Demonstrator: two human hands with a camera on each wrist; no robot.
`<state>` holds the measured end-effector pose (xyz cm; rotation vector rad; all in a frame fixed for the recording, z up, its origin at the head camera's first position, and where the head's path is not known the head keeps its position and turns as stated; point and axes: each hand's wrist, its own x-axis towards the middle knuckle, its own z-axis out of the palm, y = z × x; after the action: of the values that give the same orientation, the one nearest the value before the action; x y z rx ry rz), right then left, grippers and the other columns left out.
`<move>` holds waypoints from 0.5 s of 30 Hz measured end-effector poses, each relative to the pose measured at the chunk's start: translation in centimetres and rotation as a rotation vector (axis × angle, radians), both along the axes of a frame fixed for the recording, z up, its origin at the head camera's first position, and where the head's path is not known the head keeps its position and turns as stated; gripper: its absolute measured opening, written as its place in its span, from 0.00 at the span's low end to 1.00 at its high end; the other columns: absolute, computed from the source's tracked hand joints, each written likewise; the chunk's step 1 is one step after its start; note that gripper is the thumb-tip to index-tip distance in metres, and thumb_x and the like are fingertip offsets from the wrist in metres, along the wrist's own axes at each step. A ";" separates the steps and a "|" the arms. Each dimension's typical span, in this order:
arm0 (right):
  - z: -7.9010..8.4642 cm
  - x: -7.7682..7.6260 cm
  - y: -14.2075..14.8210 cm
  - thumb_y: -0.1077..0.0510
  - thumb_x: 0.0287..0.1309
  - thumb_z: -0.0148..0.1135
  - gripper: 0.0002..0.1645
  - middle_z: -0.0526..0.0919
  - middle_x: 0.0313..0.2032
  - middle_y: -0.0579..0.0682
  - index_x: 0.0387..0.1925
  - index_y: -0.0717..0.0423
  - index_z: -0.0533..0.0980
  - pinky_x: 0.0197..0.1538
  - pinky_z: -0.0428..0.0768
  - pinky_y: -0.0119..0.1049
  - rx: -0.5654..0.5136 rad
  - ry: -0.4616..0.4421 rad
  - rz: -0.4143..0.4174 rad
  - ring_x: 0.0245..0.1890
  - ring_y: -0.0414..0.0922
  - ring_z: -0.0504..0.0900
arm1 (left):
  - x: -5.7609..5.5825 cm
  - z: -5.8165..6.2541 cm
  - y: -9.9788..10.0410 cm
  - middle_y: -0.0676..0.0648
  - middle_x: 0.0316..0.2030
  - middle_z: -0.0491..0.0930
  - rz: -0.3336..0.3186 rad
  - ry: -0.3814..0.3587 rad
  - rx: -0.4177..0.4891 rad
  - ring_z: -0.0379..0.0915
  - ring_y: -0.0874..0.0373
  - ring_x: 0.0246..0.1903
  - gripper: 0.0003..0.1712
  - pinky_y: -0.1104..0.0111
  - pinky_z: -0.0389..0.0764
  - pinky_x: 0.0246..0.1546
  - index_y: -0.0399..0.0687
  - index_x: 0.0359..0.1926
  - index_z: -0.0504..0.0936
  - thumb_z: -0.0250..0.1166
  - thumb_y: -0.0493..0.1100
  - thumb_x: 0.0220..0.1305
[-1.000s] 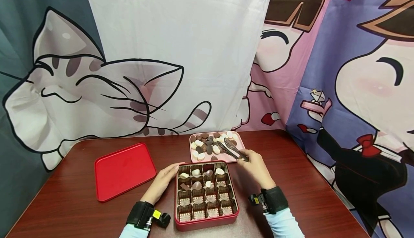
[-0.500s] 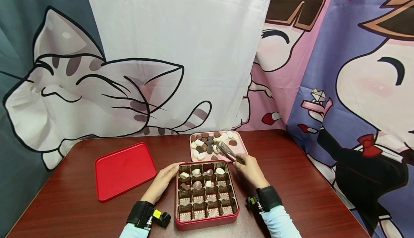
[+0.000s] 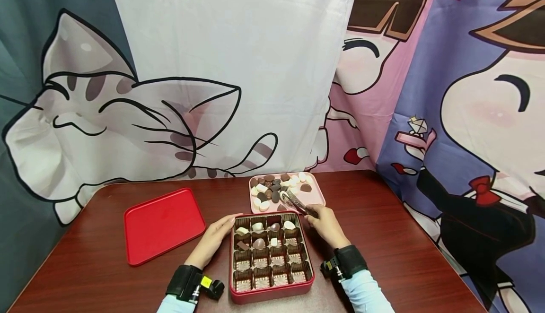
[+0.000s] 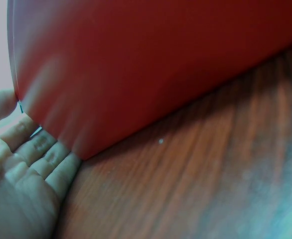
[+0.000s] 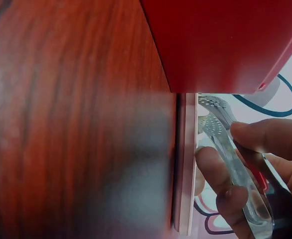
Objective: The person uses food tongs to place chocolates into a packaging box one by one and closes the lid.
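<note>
My right hand (image 3: pixel 325 223) holds metal tongs (image 5: pixel 234 157) with perforated tips, thumb and fingers on the arms. Their tips stand close together at a white chocolate (image 3: pixel 284 196) in the pink tray (image 3: pixel 315 200). In the right wrist view a pale bit shows between the tips. My left hand (image 3: pixel 212 239) rests at the far left corner of the red box (image 3: pixel 272 295), fingers straight against its side wall (image 4: pixel 151 64). The box has a gold divided insert; chocolates (image 3: pixel 259 244) sit in its two far rows, and the two near rows of compartments are bare.
A red lid (image 3: pixel 165 225) lies on the wooden table (image 3: pixel 383 218) left of the box. Brown, dark and white chocolates (image 3: pixel 268 185) crowd the pink tray behind the box. A printed cloth backdrop (image 3: pixel 255 67) hangs behind the table.
My right hand has moved left and slightly nearer, carrying the tongs from the tray's right part to the white chocolate. The tongs' arms have drawn closer together. My left hand stays put.
</note>
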<state>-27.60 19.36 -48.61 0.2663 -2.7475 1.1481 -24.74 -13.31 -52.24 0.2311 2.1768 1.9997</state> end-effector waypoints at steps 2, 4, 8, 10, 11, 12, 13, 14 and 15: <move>0.0 0.0 0.0 0.66 0.54 0.63 0.18 0.83 0.33 0.55 0.48 0.64 0.79 0.26 0.72 0.26 -0.008 -0.002 0.001 0.20 0.36 0.74 | 0.0 0.0 0.0 0.45 0.59 0.76 0.010 0.001 -0.011 0.73 0.75 0.52 0.26 0.78 0.72 0.54 0.53 0.63 0.72 0.51 0.58 0.70; 0.1 0.0 0.0 0.66 0.53 0.63 0.18 0.83 0.31 0.54 0.48 0.64 0.79 0.26 0.72 0.26 -0.014 -0.005 0.003 0.20 0.36 0.74 | 0.1 0.1 0.1 0.44 0.59 0.76 0.018 0.004 -0.018 0.73 0.75 0.51 0.27 0.78 0.72 0.53 0.51 0.63 0.72 0.51 0.57 0.70; 0.2 0.2 0.1 0.66 0.53 0.63 0.18 0.82 0.29 0.53 0.48 0.65 0.79 0.25 0.71 0.26 -0.020 -0.005 0.010 0.20 0.37 0.74 | 0.1 0.1 0.1 0.45 0.58 0.77 0.019 0.015 -0.024 0.73 0.75 0.51 0.27 0.78 0.72 0.53 0.50 0.63 0.72 0.51 0.57 0.71; 0.2 0.2 0.2 0.67 0.53 0.63 0.17 0.82 0.28 0.54 0.47 0.65 0.79 0.25 0.71 0.27 -0.020 0.002 0.012 0.20 0.38 0.75 | 0.1 0.1 0.1 0.45 0.58 0.77 0.018 0.014 -0.021 0.73 0.75 0.51 0.26 0.79 0.72 0.53 0.50 0.63 0.72 0.51 0.57 0.71; 0.2 0.2 0.2 0.67 0.53 0.63 0.17 0.82 0.27 0.54 0.47 0.65 0.79 0.24 0.71 0.27 -0.019 0.006 0.013 0.20 0.38 0.75 | 0.0 0.0 0.1 0.44 0.59 0.77 0.018 0.018 -0.021 0.73 0.74 0.51 0.26 0.78 0.72 0.53 0.50 0.63 0.72 0.51 0.56 0.71; 0.3 0.2 0.2 0.66 0.53 0.63 0.17 0.82 0.28 0.54 0.47 0.65 0.79 0.25 0.71 0.27 -0.022 -0.001 0.007 0.20 0.38 0.75 | 0.0 0.0 0.1 0.45 0.59 0.77 0.016 0.017 -0.018 0.73 0.75 0.51 0.26 0.79 0.72 0.53 0.50 0.63 0.72 0.51 0.56 0.71; 0.3 0.2 0.2 0.66 0.53 0.63 0.17 0.83 0.28 0.54 0.47 0.64 0.79 0.25 0.71 0.27 -0.022 -0.004 0.002 0.20 0.38 0.75 | 0.0 0.0 0.1 0.44 0.59 0.76 0.011 0.018 -0.018 0.73 0.75 0.52 0.26 0.79 0.72 0.54 0.51 0.63 0.72 0.51 0.56 0.71; 0.4 0.2 0.2 0.66 0.53 0.63 0.18 0.83 0.29 0.54 0.47 0.64 0.79 0.25 0.72 0.27 -0.025 -0.011 -0.003 0.20 0.38 0.75 | 0.0 0.0 0.1 0.44 0.59 0.76 0.006 0.016 -0.015 0.73 0.75 0.52 0.26 0.79 0.72 0.54 0.51 0.63 0.72 0.50 0.57 0.71; 0.4 0.2 0.2 0.66 0.53 0.63 0.18 0.84 0.30 0.55 0.48 0.64 0.79 0.25 0.72 0.27 -0.027 -0.016 -0.009 0.20 0.38 0.75 | 0.0 0.0 0.0 0.44 0.60 0.76 0.001 0.017 -0.010 0.73 0.75 0.52 0.26 0.79 0.72 0.54 0.52 0.63 0.72 0.50 0.57 0.71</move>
<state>-27.44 19.56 -48.20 0.2419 -2.7419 1.1897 -24.73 -13.28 -52.21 0.2466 2.1965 1.9943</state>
